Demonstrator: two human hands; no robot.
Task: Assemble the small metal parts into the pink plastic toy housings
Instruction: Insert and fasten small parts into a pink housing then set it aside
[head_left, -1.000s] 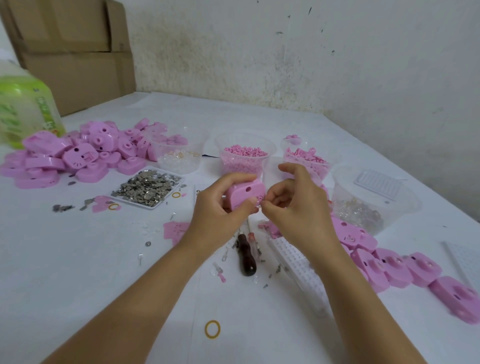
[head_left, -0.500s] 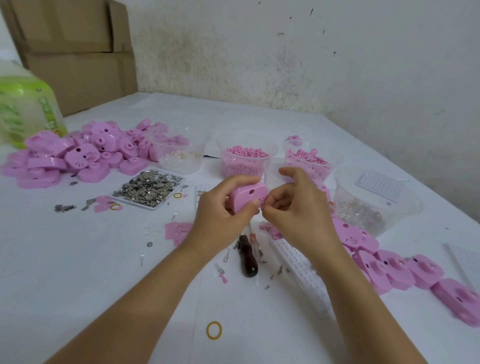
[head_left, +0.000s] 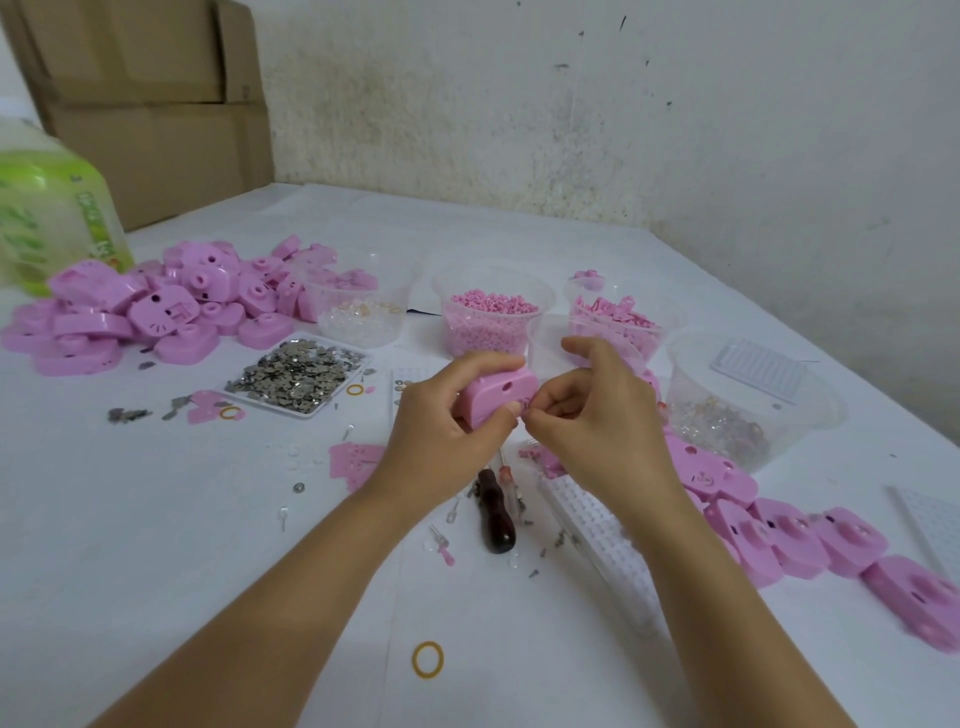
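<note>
A pink housing (head_left: 500, 396) is held just above the middle of the desk (head_left: 156, 530), in front of the tubs. The left hand (head_left: 447, 434) grips it, fingers curled over its top and thumb at its near edge, so that a side with a dark hole faces the camera. The right hand (head_left: 595, 423) meets it at its right end, thumb and a curled finger pinching a small part (head_left: 525, 411) against the plastic; the part is too tiny to make out, and the index finger is lifted. Under the hands lie a dark-handled screwdriver (head_left: 496, 519) and a white grid tray (head_left: 597, 545). To the left a flat tray of metal parts (head_left: 298, 374) sits near a heap of pink housings (head_left: 156, 312). A row of housings (head_left: 779, 530) runs off to the right. Behind stand a tub of pink pellets (head_left: 491, 317) and a large clear tub (head_left: 753, 400). A yellow rubber band (head_left: 427, 660) lies near the desk's front edge.
</note>
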